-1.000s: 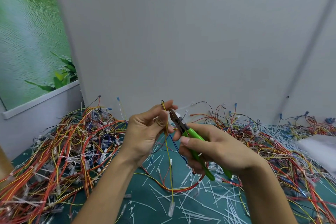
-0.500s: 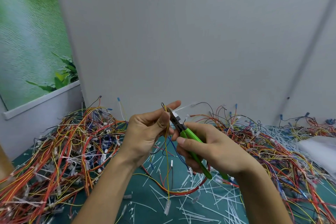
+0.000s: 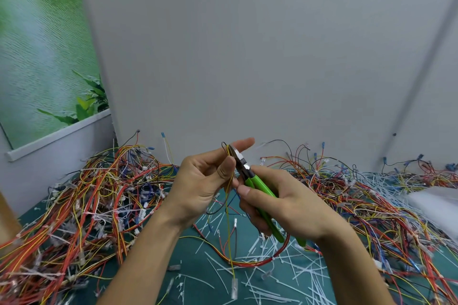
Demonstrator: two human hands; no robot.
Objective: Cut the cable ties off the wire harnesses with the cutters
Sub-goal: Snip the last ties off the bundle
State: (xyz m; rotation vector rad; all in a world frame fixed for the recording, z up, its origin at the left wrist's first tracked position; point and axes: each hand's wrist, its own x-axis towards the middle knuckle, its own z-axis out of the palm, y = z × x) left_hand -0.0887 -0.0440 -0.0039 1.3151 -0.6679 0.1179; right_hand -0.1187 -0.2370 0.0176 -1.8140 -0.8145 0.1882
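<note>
**Cutting step, head view.** Pinched between the thumb and curled fingers of the left hand [image 3: 198,188], forefinger stretched straight behind: a thin wire harness [image 3: 228,230] of yellow strands. Looped just above the thumb, then hanging below the palm to a clear connector near the table [image 3: 195,272].

Clamped in the right hand [image 3: 295,208], fingers wrapped round both green handles: the cutters [image 3: 257,184]. Nose slanted up towards the left thumb, tip at or just beside the loop. Blades seemingly close together, though not plain enough to say for certain. Cable tie itself too small to make out at the tip.

Below both hands, a litter of cut ties [image 3: 280,277]. Outward of each wrist, heaps of harnesses [image 3: 86,205].

**To do the step well, judged from this pose:**
- Hold the strands taut and steady between the left fingertips.
- Slide only the tie band between the blades, flat side of the nose against the wires.
- Check that no insulation lies in the bite.
- Squeeze once, briefly.
- Hold the left forefinger and thumb clear of the tip.

**Risks:** a nicked yellow strand, or a tie end flicked off towards the face.
</note>
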